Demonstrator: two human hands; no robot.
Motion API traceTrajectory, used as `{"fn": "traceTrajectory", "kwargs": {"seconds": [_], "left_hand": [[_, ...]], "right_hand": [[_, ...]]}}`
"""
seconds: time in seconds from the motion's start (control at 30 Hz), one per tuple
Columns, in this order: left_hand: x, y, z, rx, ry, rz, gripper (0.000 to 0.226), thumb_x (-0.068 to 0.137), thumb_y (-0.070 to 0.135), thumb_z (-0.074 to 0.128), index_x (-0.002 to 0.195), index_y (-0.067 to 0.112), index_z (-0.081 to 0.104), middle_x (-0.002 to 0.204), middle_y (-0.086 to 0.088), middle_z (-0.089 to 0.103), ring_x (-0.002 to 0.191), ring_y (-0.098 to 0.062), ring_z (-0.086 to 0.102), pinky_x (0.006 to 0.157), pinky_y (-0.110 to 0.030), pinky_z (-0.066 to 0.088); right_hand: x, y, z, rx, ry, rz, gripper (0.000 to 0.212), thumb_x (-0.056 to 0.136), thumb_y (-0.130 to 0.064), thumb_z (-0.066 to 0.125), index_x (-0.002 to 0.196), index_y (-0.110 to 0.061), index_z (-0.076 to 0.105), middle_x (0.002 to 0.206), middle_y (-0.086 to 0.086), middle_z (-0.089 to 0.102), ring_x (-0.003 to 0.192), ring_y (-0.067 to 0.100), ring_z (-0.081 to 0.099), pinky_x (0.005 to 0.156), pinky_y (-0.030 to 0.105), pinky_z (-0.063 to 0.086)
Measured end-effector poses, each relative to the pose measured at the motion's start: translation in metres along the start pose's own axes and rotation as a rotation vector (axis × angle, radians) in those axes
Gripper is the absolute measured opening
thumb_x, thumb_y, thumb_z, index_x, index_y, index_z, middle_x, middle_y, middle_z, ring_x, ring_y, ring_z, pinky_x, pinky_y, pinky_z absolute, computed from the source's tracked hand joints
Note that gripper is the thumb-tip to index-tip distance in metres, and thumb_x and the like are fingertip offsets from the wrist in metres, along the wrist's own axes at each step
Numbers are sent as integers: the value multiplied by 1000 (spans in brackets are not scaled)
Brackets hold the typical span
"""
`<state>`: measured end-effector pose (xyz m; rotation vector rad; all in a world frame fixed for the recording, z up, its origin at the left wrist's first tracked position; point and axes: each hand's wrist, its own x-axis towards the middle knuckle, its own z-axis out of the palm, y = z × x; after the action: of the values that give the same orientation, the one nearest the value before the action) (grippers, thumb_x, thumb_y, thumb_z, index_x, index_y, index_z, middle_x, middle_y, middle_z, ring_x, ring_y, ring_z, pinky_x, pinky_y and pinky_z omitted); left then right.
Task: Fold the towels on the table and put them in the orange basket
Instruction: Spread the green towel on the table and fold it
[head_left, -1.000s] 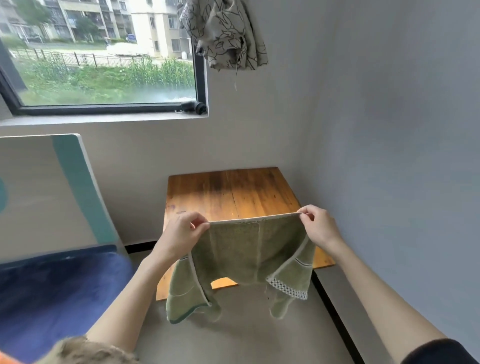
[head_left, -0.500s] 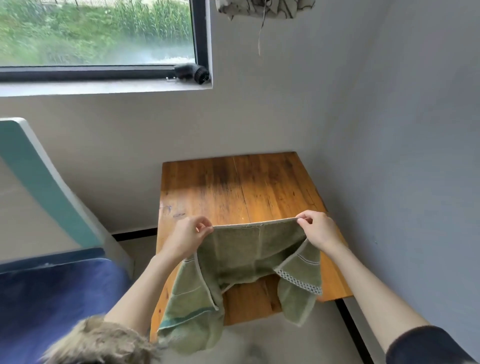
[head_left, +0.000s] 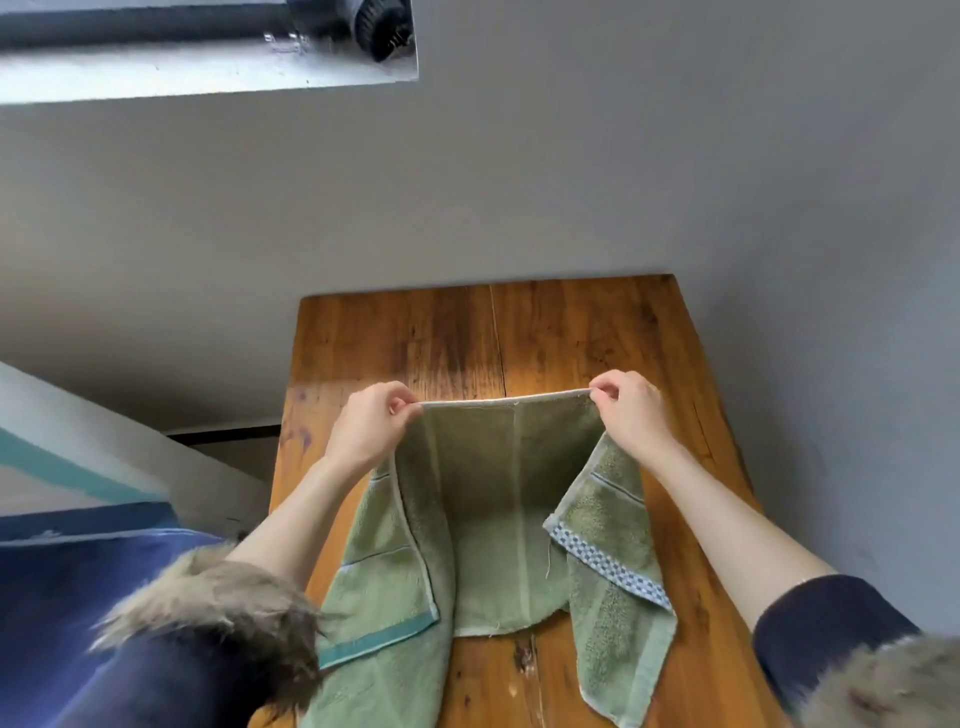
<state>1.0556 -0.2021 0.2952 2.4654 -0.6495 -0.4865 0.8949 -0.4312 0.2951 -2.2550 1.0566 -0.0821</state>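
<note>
1. Hanging over the tabletop (head_left: 597, 332), the towel (head_left: 498, 519) is half-folded, its ends drooping nearest.
2. Left hand (head_left: 371, 431) and right hand (head_left: 631, 415) pinch its far edge.
3. Folding is unfinished; no basket shows.

A green terry-cloth towel (head_left: 483, 499), rough-piled with a woven checked band, is pinched between the left hand (head_left: 371, 431) and right hand (head_left: 631, 415). Beneath the hands, a wooden table (head_left: 571, 332) is seen, varnished and slightly glossy. Fur-trimmed dark cloth cuffs (head_left: 218, 613) are worn behind the wrists.
</note>
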Motion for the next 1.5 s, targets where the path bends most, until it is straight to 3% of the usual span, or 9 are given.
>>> {"fn": "traceTrajectory", "kwargs": {"seconds": [0.2, 0.43, 0.6, 0.7, 0.93, 1.13, 1.27, 1.37, 1.5], "left_hand": [[49, -24, 19, 33, -27, -68, 19, 93, 15, 49, 100, 18, 66, 104, -4, 67, 93, -19, 61, 85, -34, 51], [-24, -73, 72, 63, -270, -105, 14, 89, 23, 59, 102, 19, 57, 107, 0, 60, 95, -14, 59, 87, -34, 52], [-92, -111, 104, 205, -230, 235, 63, 74, 59, 60, 118, 16, 47, 125, -4, 50, 113, -20, 49, 95, -33, 44], [-105, -135, 110, 261, -233, 364, 72, 71, 61, 59, 125, 15, 43, 139, -10, 44, 132, -27, 39, 106, -40, 37], [-101, -153, 107, 126, -131, 499, 18, 83, 20, 61, 97, 9, 55, 123, -11, 58, 125, -28, 49, 99, -39, 44], [-59, -163, 41, -337, 86, -37, 15, 89, 11, 59, 99, 18, 66, 89, 9, 66, 76, 2, 55, 69, -15, 42], [0, -180, -12, -297, 276, -184, 16, 89, 14, 57, 103, 13, 65, 96, -2, 67, 85, -12, 57, 73, -16, 37], [31, -191, -27, -268, 329, -285, 41, 89, 14, 57, 129, 9, 48, 119, -11, 57, 106, -26, 55, 94, -26, 38], [23, -183, -8, 47, 319, -147, 53, 87, 13, 57, 137, 7, 38, 135, -19, 41, 124, -34, 37, 101, -42, 32]], "right_hand": [[52, 3, 33, -21, -60, -64, 30, 96, -15, 46, 125, -11, 55, 131, 7, 50, 120, 23, 48, 97, 30, 38], [-11, 9, 115, -58, -331, -115, 37, 97, -18, 43, 134, -14, 47, 141, 2, 42, 132, 17, 35, 110, 31, 25], [-69, 9, 163, -298, -319, -198, 50, 98, -28, 39, 146, -22, 27, 157, 3, 14, 146, 19, 5, 115, 43, -8], [-88, 16, 186, -376, -300, -201, 57, 94, -34, 47, 147, -22, 28, 157, 6, 13, 146, 25, 7, 112, 54, -5], [-98, 24, 206, -487, -225, -171, 65, 89, -49, 16, 149, -24, 18, 158, 2, 5, 145, 20, -3, 112, 53, -10], [-101, 13, 202, -469, -233, -115, 57, 97, -41, 31, 149, -26, 15, 158, -1, -2, 145, 17, -8, 113, 50, -12], [-100, -2, 199, -462, -248, -43, 56, 98, -35, 36, 149, -26, 17, 159, -1, -2, 146, 18, -6, 116, 50, -5], [-95, -13, 198, -420, -224, -3, 52, 98, -34, 38, 147, -24, 24, 159, 2, 5, 146, 20, -1, 117, 49, 1], [-92, -17, 202, -390, -208, -27, 58, 95, -36, 47, 147, -24, 25, 159, 2, 6, 146, 20, 0, 117, 50, 3]]}}
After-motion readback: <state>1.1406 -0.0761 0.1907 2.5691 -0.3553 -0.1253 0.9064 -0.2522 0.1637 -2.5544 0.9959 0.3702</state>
